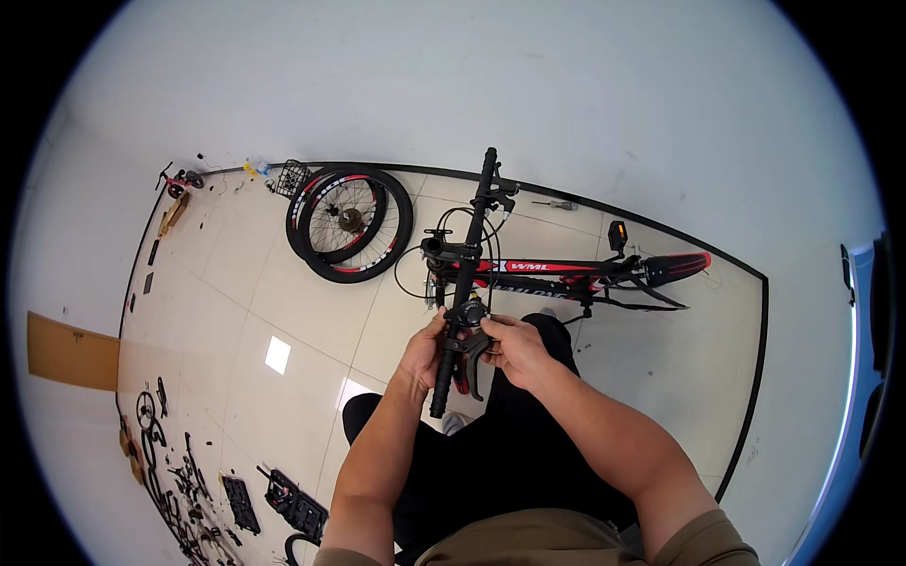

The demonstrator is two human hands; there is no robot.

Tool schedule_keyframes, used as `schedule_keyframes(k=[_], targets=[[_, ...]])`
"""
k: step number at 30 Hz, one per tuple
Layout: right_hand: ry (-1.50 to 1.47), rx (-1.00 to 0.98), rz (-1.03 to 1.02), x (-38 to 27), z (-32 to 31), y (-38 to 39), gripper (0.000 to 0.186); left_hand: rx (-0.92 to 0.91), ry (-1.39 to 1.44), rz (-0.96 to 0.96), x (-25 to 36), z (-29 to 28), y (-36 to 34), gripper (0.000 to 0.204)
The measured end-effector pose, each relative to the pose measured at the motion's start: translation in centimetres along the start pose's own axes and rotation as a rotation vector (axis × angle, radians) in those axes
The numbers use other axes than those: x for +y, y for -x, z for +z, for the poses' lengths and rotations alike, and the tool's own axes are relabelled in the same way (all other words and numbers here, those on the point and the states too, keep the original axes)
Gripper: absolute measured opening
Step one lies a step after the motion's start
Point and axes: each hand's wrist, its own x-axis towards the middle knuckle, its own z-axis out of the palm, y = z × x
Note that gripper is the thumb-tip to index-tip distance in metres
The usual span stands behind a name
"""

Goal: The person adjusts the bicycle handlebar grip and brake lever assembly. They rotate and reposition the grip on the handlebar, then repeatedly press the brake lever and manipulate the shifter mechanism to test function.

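A black bicycle handlebar (462,283) runs lengthwise in front of me, fixed to a red and black bike frame (538,268). A round black gear shifter (469,313) sits on its near half, with a dark brake lever (474,373) just below. My left hand (424,355) is closed against the left side of the bar beside the shifter. From the other side, my right hand (517,348) pinches the shifter's right edge, its fingers partly hidden near the lever. The near grip (440,394) extends between my forearms.
Two bicycle wheels (351,222) lie overlapped at the far left, near a wire basket (292,178). A pedal (617,236) and a red-black mudguard (678,268) are to the right. Toolboxes (294,505) and loose parts lie at the lower left. A screwdriver-like tool (557,204) lies by the wall.
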Motion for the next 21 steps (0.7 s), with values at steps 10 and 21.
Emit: schedule_keyframes(k=[10,21], targets=[[-0.01,-0.018,-0.003,-0.2,-0.2,0.0,0.025,-0.053,-0.021,0.009,0.0,0.0,0.4,0.051],[-0.021,-0.042,0.005,0.0,-0.6,-0.6,0.023,-0.03,-0.051,0.052,-0.1,0.1,0.3,0.054]])
